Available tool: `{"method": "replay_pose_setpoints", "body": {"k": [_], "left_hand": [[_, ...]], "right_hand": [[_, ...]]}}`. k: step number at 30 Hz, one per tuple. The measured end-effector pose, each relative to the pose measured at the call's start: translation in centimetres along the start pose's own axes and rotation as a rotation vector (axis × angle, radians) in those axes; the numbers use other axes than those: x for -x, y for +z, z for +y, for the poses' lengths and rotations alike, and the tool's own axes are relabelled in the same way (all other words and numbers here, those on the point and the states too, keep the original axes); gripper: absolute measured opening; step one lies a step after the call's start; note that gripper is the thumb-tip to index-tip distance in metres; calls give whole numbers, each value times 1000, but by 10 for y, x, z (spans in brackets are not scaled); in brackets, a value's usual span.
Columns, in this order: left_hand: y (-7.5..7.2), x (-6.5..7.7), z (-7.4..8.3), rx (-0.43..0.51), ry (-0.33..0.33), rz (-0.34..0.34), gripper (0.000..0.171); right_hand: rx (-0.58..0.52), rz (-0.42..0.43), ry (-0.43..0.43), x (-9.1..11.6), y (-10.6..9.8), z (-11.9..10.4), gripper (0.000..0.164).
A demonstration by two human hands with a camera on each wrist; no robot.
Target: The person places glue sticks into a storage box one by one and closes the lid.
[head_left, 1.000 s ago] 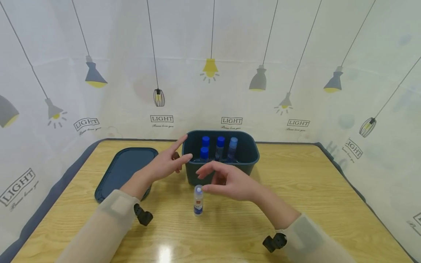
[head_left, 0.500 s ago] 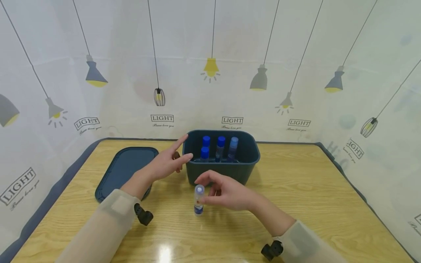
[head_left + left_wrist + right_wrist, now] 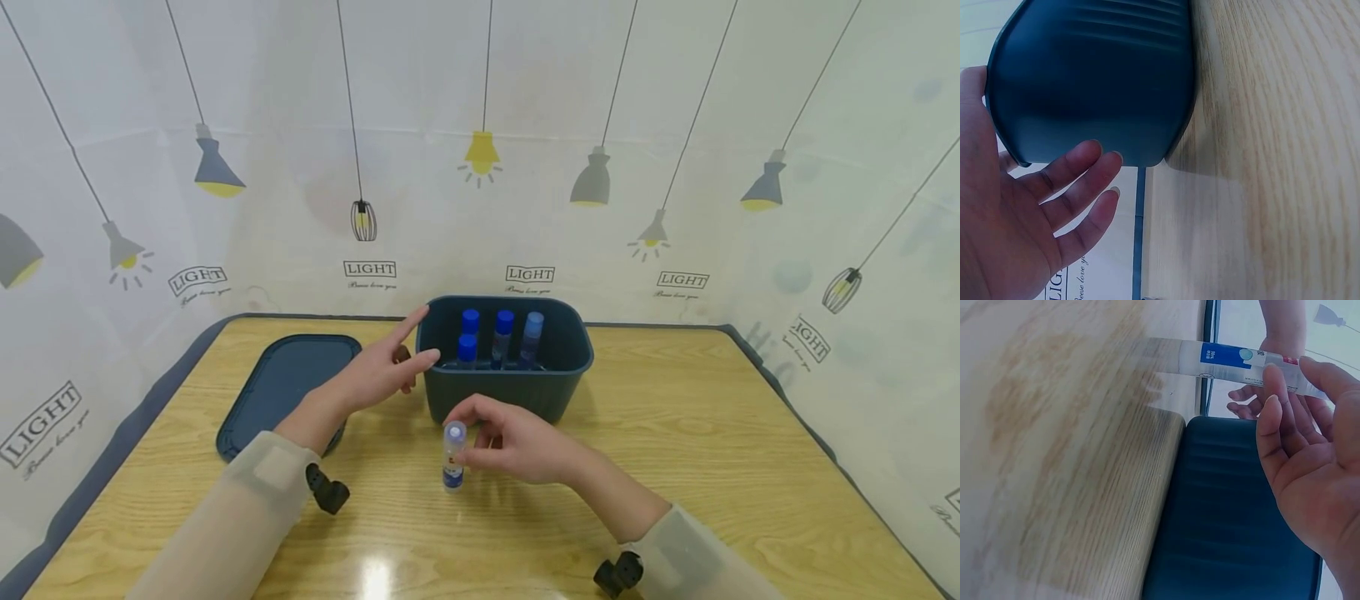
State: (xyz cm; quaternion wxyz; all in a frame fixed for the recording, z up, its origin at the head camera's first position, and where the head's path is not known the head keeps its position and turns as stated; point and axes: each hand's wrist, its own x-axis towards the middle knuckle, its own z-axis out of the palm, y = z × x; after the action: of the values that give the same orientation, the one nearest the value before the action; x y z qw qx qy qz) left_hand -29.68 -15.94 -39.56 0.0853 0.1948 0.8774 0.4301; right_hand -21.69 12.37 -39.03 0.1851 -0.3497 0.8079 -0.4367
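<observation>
A clear glue bottle [image 3: 453,478] with a blue and white label stands upright on the wooden table, before the dark teal bin [image 3: 543,390]. My right hand [image 3: 521,443] pinches its upper part between thumb and fingers; in the right wrist view the glue bottle [image 3: 1227,360] shows its blue label and clear base. Several blue-capped bottles [image 3: 503,323] stand inside the bin. My left hand [image 3: 375,373] is at the bin's left end, index finger and thumb stretched out to the rim. In the left wrist view its other fingers [image 3: 1088,200] bend loosely and hold nothing.
A dark teal lid [image 3: 288,383] lies flat on the table to the left, partly behind the left forearm. Behind the table hangs a pale cloth [image 3: 420,167] printed with lamps. Wood surface [image 3: 720,433] stretches to the right of the bin.
My right hand has come down from above the glue bottle and now pinches it. The bottle stays in its place. My left hand and the bin have not moved.
</observation>
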Motion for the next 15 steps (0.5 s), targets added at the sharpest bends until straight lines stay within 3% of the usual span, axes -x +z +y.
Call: {"method": "replay_pose_setpoints", "body": {"k": [8,15], "left_hand": [[0,1,0,0,-4,1,83],[0,1,1,1,-4,-1,83]], "right_hand": [[25,23,-29,4,-2,-2,30],[64,100,-60,13,-15,-10,32]]}}
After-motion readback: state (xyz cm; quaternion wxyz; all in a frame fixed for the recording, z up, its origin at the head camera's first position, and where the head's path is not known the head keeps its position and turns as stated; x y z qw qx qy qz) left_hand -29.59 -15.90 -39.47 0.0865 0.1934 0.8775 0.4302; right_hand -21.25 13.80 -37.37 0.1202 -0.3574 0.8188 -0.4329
